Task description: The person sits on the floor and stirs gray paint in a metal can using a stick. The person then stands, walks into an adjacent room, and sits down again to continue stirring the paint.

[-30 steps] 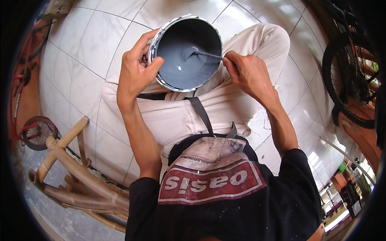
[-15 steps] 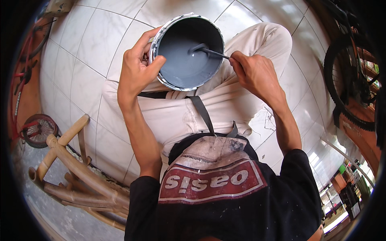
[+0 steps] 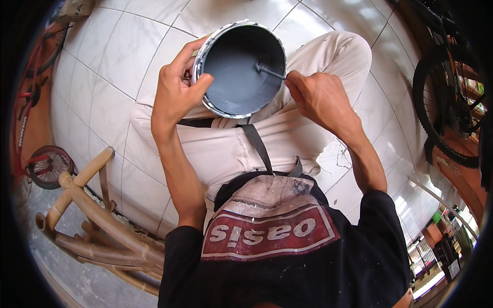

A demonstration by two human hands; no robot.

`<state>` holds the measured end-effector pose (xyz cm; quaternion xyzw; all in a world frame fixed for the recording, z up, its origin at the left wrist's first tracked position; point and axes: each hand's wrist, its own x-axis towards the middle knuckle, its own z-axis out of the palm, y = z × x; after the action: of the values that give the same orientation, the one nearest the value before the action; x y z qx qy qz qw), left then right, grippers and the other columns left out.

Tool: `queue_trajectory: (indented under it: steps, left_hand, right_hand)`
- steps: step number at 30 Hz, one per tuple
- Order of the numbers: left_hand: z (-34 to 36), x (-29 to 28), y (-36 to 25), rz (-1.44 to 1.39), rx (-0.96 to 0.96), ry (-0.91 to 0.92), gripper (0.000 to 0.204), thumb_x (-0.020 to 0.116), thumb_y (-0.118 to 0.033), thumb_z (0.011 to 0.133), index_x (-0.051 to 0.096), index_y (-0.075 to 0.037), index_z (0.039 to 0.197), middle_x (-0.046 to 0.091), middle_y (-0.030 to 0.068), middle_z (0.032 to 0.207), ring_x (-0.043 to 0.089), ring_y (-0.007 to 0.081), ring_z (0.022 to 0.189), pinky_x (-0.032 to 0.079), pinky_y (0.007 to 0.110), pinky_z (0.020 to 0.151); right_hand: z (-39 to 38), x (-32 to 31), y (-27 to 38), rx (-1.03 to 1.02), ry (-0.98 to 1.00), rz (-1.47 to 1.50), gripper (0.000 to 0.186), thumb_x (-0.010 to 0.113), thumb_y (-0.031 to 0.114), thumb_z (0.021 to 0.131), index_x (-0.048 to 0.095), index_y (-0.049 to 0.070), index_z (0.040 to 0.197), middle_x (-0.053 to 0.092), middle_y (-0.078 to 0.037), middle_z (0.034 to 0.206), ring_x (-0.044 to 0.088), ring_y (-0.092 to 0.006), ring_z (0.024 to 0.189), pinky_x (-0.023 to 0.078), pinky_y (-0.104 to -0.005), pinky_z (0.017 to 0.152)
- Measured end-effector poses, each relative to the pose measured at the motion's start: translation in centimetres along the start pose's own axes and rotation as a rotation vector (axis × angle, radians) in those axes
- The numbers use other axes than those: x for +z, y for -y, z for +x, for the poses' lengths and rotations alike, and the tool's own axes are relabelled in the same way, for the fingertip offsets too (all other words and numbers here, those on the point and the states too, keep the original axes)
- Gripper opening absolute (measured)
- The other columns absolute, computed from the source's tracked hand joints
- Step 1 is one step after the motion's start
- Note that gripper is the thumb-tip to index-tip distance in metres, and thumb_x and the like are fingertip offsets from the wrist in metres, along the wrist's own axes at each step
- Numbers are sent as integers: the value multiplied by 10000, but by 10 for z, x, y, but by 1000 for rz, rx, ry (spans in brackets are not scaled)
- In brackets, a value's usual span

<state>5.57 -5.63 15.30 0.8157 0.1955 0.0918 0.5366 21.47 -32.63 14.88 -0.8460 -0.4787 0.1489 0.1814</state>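
A round bucket with a paint-spattered white rim tilts toward me over my crossed legs. Inside is a smooth grey liquid that looks like paint. My left hand grips the bucket's left side, its thumb at the rim and its other fingers partly hidden behind the wall. Closed round the end of a thin grey-coated handle, my right hand is at the bucket's right rim. The handle belongs to what looks like a spoon, its head dipped in the liquid and mostly hidden.
Beneath me is a white tiled floor. A bamboo frame stands at the lower left, with a small red-rimmed wheel beyond it. On the right is a bicycle wheel. A red bicycle stands along the far left edge.
My right hand has moved slightly left and down, up to the bucket's rim. The spoon's head has sunk deeper into the grey liquid and shifted right. My left hand keeps its hold.
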Motion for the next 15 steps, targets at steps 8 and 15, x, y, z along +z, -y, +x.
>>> queue_trajectory:
  steps: [8, 15]
  left_hand:
    - [-1, 1, 5, 1, 12, 5, 653, 646, -21, 825, 669, -25, 1478, 715, 19, 776, 484, 50, 653, 446, 241, 625]
    - [3, 1, 5, -9, 31, 10, 660, 654, -24, 823, 661, -23, 1482, 722, 32, 784, 495, 53, 657, 468, 242, 639]
  right_hand:
    - [2, 4, 2, -55, 21, 81, 241, 677, 197, 1057, 738, 19, 907, 679, -223, 665, 706, -448, 662, 561, -535, 624]
    - [7, 6, 3, -112, -8, 67, 219, 689, 173, 1035, 731, 13, 890, 674, -223, 658, 704, -450, 659, 558, -541, 618]
